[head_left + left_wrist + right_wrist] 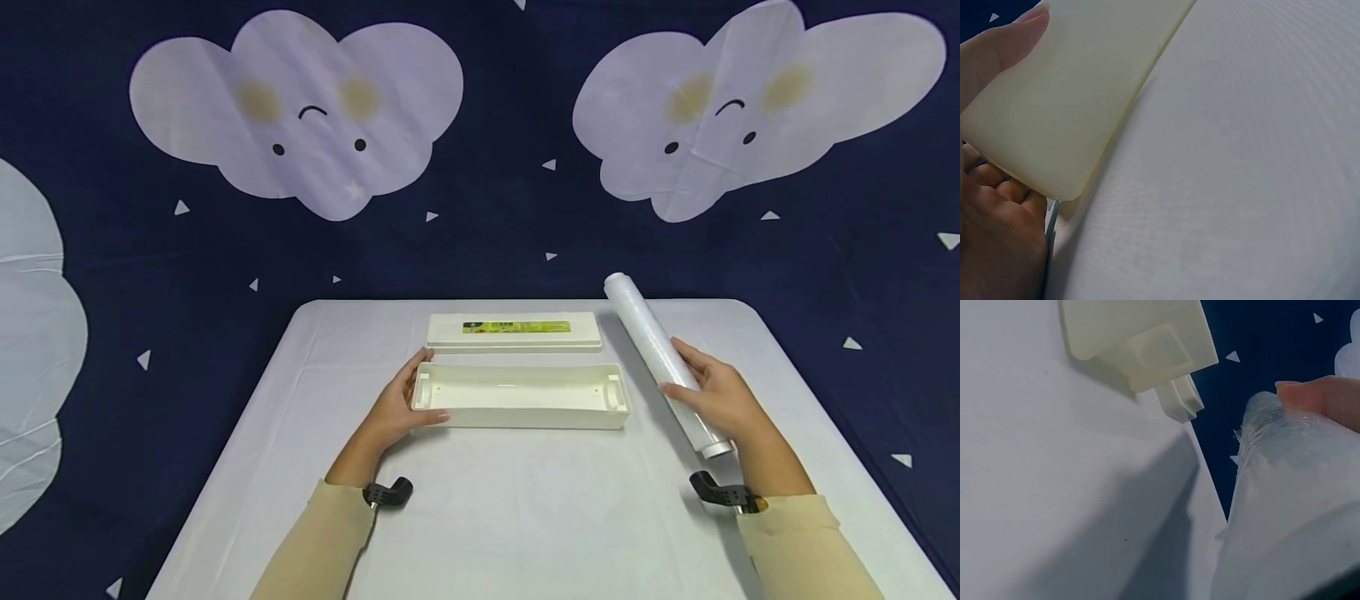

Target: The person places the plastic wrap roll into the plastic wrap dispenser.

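A long cream plastic box (517, 418) lies lengthwise on the table, its hollow inside facing up. My left hand (393, 408) grips the box's left end, thumb on the front wall and fingers round the end. In the left wrist view the thumb lies on the smooth box wall (1072, 106). My right hand (723, 400) holds a roll of cling film (651, 329) near its lower end, to the right of the box. The roll slants, far end leaning left, and its shadow falls on the table. The right wrist view shows the film roll (1291, 481) close up, apart from the box.
Behind the box lies its matching cream lid (513, 342) with a green-yellow label (517, 327). A white cloth covers the table (540, 508). Beyond the table's far edge hangs a dark blue curtain (487, 167) with cloud prints.
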`<state>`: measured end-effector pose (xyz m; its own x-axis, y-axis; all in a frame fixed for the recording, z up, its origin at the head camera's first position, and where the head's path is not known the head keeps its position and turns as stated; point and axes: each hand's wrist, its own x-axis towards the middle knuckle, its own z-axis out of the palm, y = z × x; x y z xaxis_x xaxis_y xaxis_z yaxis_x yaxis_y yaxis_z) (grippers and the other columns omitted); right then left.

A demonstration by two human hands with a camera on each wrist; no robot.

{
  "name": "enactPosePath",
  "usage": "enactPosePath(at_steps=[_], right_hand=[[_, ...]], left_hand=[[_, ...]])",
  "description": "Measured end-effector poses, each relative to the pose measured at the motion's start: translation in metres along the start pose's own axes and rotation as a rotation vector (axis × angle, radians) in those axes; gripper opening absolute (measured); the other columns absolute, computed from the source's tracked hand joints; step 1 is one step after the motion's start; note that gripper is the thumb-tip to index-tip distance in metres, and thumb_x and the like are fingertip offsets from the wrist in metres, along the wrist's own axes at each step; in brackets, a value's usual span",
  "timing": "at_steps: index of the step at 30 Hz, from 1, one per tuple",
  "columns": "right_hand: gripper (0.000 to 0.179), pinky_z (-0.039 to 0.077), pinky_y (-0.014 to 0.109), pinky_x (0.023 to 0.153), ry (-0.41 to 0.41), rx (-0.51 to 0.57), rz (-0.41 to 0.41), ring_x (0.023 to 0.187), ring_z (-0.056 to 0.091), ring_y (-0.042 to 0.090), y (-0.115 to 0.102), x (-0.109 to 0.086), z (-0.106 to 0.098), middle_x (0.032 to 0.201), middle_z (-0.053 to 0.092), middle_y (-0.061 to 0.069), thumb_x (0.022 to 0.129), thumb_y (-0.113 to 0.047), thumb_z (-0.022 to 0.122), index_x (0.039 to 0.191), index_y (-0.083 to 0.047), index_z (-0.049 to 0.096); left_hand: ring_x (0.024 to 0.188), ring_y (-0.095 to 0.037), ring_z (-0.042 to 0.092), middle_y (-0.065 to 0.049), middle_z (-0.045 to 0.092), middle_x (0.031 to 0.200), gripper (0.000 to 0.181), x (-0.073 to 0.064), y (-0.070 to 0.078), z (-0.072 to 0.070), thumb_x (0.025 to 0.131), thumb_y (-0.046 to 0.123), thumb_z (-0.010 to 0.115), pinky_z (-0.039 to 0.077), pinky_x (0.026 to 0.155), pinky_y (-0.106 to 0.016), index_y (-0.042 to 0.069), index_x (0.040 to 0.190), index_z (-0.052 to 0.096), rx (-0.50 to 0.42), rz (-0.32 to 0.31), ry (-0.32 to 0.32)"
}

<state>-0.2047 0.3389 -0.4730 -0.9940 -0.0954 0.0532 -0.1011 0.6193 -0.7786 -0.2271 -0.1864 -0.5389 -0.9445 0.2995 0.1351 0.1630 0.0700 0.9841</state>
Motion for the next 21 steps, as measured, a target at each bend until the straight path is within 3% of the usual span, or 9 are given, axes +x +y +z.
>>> enactPosePath(at_steps=[3,4,6,9,11,21], right_hand=[[0.091,0.041,0.058,0.11,-0.008,0.01,0.005,0.144,0.038,0.05,-0.0032,0.001,0.0,0.162,0.034,0.029,0.094,-0.016,0.083,0.166,-0.003,0.029],[0.092,0.042,0.057,0.11,-0.011,0.017,0.004,0.144,0.038,0.05,-0.0041,0.0012,-0.0002,0.163,0.034,0.028,0.094,-0.016,0.084,0.166,-0.003,0.029],[0.091,0.047,0.04,0.109,-0.014,0.033,-0.008,0.144,0.039,0.05,-0.0051,0.0016,-0.0007,0.162,0.034,0.028,0.093,-0.015,0.084,0.166,-0.004,0.03],[0.089,0.047,0.013,0.096,-0.013,0.051,-0.044,0.143,0.041,0.048,-0.0058,0.0023,-0.0015,0.161,0.037,0.028,0.093,-0.015,0.084,0.165,-0.004,0.033],[0.087,0.044,0.005,0.088,-0.016,0.067,-0.072,0.141,0.043,0.047,-0.0063,0.0032,-0.0017,0.159,0.04,0.028,0.093,-0.015,0.085,0.164,-0.003,0.035],[0.085,0.046,0.007,0.087,-0.044,0.099,-0.128,0.138,0.047,0.043,-0.0108,0.0081,0.0007,0.159,0.042,0.024,0.092,-0.016,0.085,0.163,-0.007,0.039]], left_hand=[[0.149,-0.032,0.036,-0.002,0.029,0.17,0.125,0.0,-0.0005,-0.0001,0.069,-0.008,0.096,0.039,0.117,-0.04,0.009,0.169,0.021,-0.01,0.0,-0.001],[0.149,-0.031,0.036,-0.001,0.029,0.17,0.126,-0.0002,-0.0005,-0.0002,0.069,-0.007,0.096,0.039,0.117,-0.039,0.01,0.169,0.021,-0.005,-0.002,0.001],[0.149,-0.03,0.036,-0.001,0.03,0.169,0.126,-0.0004,-0.0008,-0.0001,0.069,-0.006,0.097,0.039,0.117,-0.037,0.011,0.169,0.021,-0.001,-0.004,0.002],[0.15,-0.03,0.036,-0.001,0.029,0.169,0.126,0.0004,-0.0017,0.0001,0.069,-0.006,0.096,0.039,0.117,-0.037,0.011,0.169,0.021,-0.007,-0.002,-0.002],[0.149,-0.031,0.037,-0.002,0.029,0.169,0.126,0.0007,-0.0016,0.0,0.069,-0.006,0.096,0.04,0.117,-0.039,0.011,0.169,0.022,-0.01,0.0,-0.002],[0.146,-0.029,0.04,0.001,0.031,0.169,0.126,-0.0002,-0.0008,-0.0009,0.069,-0.003,0.098,0.041,0.116,-0.04,0.012,0.169,0.022,0.026,-0.008,0.009]])
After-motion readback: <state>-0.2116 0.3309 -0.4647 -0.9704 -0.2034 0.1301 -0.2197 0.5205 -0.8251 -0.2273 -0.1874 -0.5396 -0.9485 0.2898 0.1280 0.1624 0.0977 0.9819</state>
